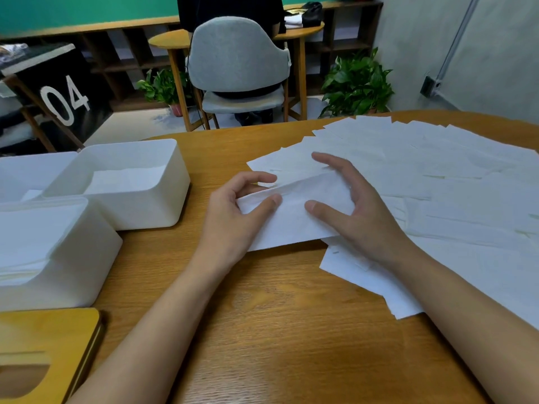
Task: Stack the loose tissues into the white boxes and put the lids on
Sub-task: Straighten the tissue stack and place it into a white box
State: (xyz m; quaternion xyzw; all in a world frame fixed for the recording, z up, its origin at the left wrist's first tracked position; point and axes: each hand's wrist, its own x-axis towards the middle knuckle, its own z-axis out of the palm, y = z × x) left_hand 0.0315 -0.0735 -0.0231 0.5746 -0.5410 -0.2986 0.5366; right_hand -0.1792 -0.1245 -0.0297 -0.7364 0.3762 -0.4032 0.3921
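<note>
- Two hands on one tissue [294, 228] right now: the left hand [242, 211] pinches its left end, thumb on top and curled fingers [262, 178] closing in from the far side.
- The right hand [358, 205] arches over the right end with fingers [326, 160] spread and fairly straight. Its thumb tip presses flat on the sheet, so it is resting there rather than grasping.
- Between the two thumbs the tissue humps into a soft ridge, and its near edge lies flat on the table [262, 330].
- Handling call: it looks feather-light and limp, with no stiffness to hold a shape, and it is likely to crease or tear if dragged. Best taken at both short ends and carried level so it lands square.
- Under and beyond the right fingers is the pile [452, 176], many sheets fanned and overlapping. The held tissue's right end lies on top of it, so a neighbour could cling and ride along.
- Left of the left fingers, and close, is the far box [163, 205], open, with only a shallow layer inside.
- Further left and nearer the body, the near box [87, 272] looks filled to about its rim.
- Well below the left fingers, at the table's corner, the wooden lid [58, 330] with its slot lies off the boxes.
</note>
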